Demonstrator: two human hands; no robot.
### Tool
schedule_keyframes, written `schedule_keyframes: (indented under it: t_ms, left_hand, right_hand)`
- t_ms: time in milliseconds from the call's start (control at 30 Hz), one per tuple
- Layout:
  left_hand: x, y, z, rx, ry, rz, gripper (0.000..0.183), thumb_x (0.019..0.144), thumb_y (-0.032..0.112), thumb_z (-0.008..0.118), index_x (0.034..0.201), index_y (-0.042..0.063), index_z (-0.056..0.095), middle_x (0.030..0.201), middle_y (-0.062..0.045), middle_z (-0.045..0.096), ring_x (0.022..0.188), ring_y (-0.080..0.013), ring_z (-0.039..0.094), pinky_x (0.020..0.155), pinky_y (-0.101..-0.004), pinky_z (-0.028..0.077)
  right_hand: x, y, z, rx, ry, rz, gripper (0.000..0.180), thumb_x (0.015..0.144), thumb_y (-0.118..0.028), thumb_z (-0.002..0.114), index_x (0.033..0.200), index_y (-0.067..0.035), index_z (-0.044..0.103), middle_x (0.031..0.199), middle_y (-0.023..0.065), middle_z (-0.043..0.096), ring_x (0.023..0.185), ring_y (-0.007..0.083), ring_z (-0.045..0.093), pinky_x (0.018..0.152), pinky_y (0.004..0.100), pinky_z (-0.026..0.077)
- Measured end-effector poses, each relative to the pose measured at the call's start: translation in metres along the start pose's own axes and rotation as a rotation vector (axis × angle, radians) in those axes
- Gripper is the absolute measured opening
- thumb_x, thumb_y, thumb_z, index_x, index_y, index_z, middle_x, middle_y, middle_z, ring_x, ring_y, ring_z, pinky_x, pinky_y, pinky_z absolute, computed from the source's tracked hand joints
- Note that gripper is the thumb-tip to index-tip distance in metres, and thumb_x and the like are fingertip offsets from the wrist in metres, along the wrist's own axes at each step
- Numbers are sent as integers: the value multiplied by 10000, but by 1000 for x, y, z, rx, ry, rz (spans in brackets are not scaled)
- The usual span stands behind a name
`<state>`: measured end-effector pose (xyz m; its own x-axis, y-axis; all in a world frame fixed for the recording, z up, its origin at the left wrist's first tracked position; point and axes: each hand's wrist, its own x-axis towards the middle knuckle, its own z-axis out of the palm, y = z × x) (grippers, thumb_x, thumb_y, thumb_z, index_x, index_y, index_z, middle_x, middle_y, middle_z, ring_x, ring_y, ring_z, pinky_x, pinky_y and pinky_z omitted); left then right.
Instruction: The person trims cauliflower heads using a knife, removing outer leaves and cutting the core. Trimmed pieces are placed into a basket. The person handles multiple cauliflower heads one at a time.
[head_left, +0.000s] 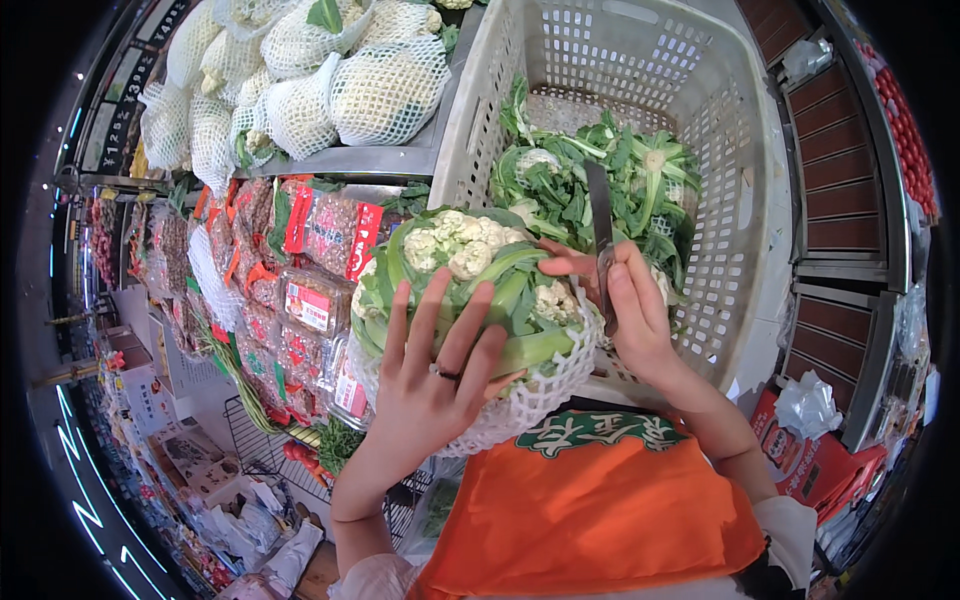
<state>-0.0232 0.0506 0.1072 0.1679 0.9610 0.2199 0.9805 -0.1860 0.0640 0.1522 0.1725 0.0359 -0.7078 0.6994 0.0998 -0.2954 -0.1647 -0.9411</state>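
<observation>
A cauliflower head (457, 244) with its green leaves still on sits in front of my body, partly wrapped in a white foam net (510, 420). My left hand (435, 367) lies over its leaves with spread fingers, a ring on one of them, steadying it. In my right hand (634, 315) is a knife (600, 202), its dark blade pointing up and away from me. The fingers of that hand also reach the cauliflower's right side. Behind the knife, cut leaves (585, 172) and netted cauliflowers fill part of a large plastic crate (720, 127).
Net-wrapped cauliflowers (390, 90) are piled on a metal-edged shelf (375, 161) at upper left. Below them lie bagged goods (334, 229) and clear plastic boxes (307, 300). Brown slatted display shelves (836, 165) stand at right. A wire cart (262, 435) is at lower left.
</observation>
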Motion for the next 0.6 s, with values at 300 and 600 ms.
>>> schedule_keyframes:
  t_ms: [300, 600]
  left_hand:
    - [-4, 12, -1, 2, 52, -170, 424, 703, 246, 758, 998, 25, 548, 1299, -144, 532, 1221, -429, 469, 1002, -598, 386]
    - [8, 4, 4, -42, 276, -354, 405, 709, 162, 781, 1035, 36, 576, 1231, -179, 576, 1135, -412, 525, 955, -525, 437]
  right_hand:
    - [-58, -1, -16, -215, 3, 44, 190, 1029, -170, 214, 972, -23, 320, 1104, 249, 603, 1179, 318, 521, 991, 433, 386]
    - [-61, 18, -16, -319, 238, 232, 149, 996, -114, 382, 997, 9, 467, 835, 99, 638, 816, 208, 608, 886, 318, 425]
